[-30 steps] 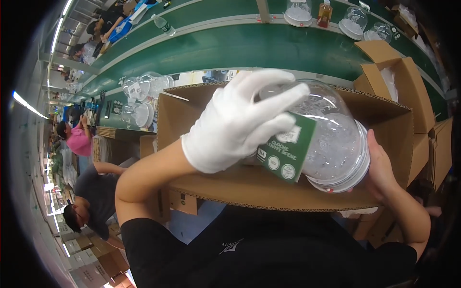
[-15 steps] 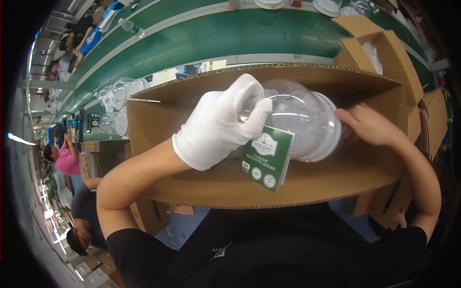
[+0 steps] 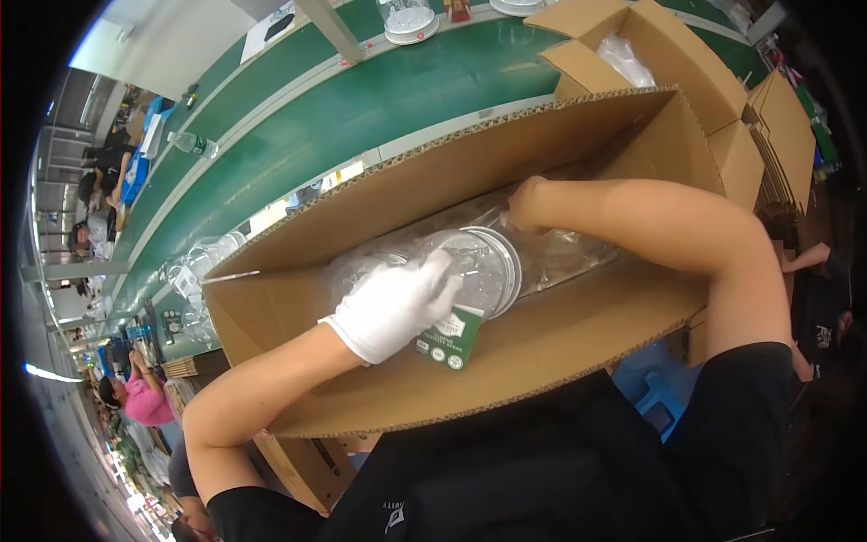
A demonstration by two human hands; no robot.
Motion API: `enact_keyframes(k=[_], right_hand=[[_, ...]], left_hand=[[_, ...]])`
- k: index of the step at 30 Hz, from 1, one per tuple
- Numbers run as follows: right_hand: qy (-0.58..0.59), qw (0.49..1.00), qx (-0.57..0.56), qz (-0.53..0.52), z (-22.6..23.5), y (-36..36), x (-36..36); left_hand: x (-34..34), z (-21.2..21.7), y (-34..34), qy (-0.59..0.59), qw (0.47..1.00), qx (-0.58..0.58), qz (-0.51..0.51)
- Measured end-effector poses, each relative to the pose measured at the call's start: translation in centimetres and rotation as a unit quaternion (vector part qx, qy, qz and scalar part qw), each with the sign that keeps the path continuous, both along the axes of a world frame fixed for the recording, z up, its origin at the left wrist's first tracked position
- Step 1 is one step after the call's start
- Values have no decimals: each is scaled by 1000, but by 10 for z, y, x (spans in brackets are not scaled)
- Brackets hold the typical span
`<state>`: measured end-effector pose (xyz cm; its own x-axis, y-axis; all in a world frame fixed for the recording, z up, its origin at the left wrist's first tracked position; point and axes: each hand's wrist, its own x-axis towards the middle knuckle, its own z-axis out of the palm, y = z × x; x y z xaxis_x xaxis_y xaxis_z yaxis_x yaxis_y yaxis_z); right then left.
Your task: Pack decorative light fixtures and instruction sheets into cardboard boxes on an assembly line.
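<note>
A clear plastic jar [image 3: 479, 271] with a green paper tag [image 3: 449, 337] lies on its side down inside a large open cardboard carton [image 3: 578, 348], among other clear wrapped pieces already in there. The left hand [image 3: 397, 307], in a white glove, lies over the near end of the jar with its fingers curled around the rim, gripping it. The bare right hand [image 3: 528, 200] reaches in from the far side and is closed against the jar's other end, though its fingers are mostly hidden behind the plastic. To seat the jar well, it looks best to keep both ends level, lower it flat beside its neighbours, tuck the tag so it does not fold under, and let go only once it rests firmly. A green conveyor belt [image 3: 361, 117] runs just beyond the carton
</note>
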<state>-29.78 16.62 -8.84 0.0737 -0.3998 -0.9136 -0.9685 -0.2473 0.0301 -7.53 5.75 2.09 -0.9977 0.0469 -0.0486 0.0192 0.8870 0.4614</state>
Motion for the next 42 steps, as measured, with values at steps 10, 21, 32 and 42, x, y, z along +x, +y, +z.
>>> enact_keyframes(k=[10,21,32,42], right_hand=[[-9,991,-65,-119,25,-5,-15],[47,991,-12,-126,55,7,-2],[-286,946,-108,-110,-59,102,36],[-43,987,151,18,-18,78,52]], left_hand=[[1,2,3,-31,999,-30,-22],[-39,5,-6,-83,996,8,18],[-37,-18,-25,-57,993,64,83],[-35,-15,-30,-48,991,88,90]])
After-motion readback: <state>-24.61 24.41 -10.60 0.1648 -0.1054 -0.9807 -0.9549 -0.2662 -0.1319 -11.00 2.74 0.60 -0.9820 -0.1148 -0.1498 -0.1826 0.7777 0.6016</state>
